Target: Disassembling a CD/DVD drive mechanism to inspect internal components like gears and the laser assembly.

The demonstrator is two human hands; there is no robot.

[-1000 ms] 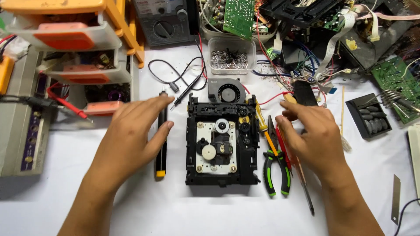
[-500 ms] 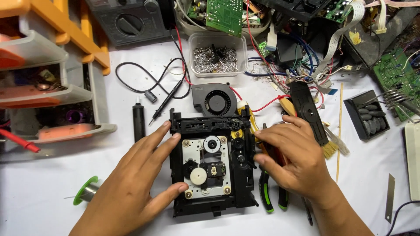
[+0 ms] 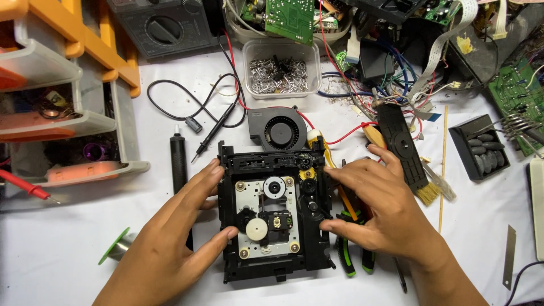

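At the left edge of the white-covered surface (image 3: 68, 249), a stack of clear and orange parts drawers (image 3: 56, 107) stands, with a small green solder spool (image 3: 116, 247) lying near the front. A slim black pen-shaped tool (image 3: 179, 158) lies just beside the left hand (image 3: 170, 243), whose fingers are spread open, the fingertips pressing the left rim of a black disc drive mechanism (image 3: 275, 212) and the thumb resting against its metal deck. The mechanism sits flat near the middle of the surface, towards the front edge, its white gear and lens assembly facing up. Touching its far edge is a round black blower fan (image 3: 280, 129), and beyond that, near the back edge, a clear tub of small metal parts (image 3: 277, 71) beside a green circuit board (image 3: 289, 20). The right hand (image 3: 385, 212) holds the right side of the mechanism, fingers curved loosely over the rim near a small yellow gear, thumb pressed to the side wall; it grips nothing else. Green-handled pliers (image 3: 354, 249) lie partly under that hand. Further right are a black remote-style strip (image 3: 403, 148), a thin wooden stick (image 3: 442, 170) and a black tray of dark pieces (image 3: 481, 148).
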